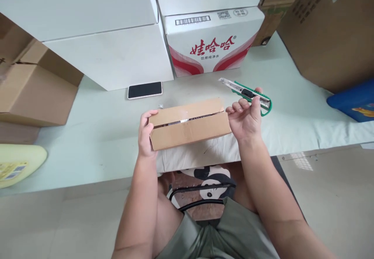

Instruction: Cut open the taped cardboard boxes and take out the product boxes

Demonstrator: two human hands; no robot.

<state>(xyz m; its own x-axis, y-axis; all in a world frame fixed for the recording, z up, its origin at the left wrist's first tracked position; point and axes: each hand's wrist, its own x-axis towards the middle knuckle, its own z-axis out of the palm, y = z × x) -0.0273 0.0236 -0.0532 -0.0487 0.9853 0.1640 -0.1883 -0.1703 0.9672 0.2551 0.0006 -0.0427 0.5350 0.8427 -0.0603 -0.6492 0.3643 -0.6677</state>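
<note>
A small brown cardboard box (193, 133) is tilted up near the table's front edge, its two long flaps parted by a narrow gap. Dark print and something shiny show through the slit, but the contents are mostly hidden. My left hand (147, 134) grips the box's left end, thumb on the flap side. In my right hand (247, 117) is a green-edged utility knife (248, 94), held between thumb and forefinger with its blade pointing left and away from me. The curled fingers of that hand are against the box's right end.
A phone (145, 90) lies behind the box. White cartons (108, 52) and a red-and-white carton (216, 48) stand at the back. Brown boxes (41, 91) are on the left, with a pale yellow bottle (22, 163). A large brown carton (330, 33) and a blue container (355, 100) are right.
</note>
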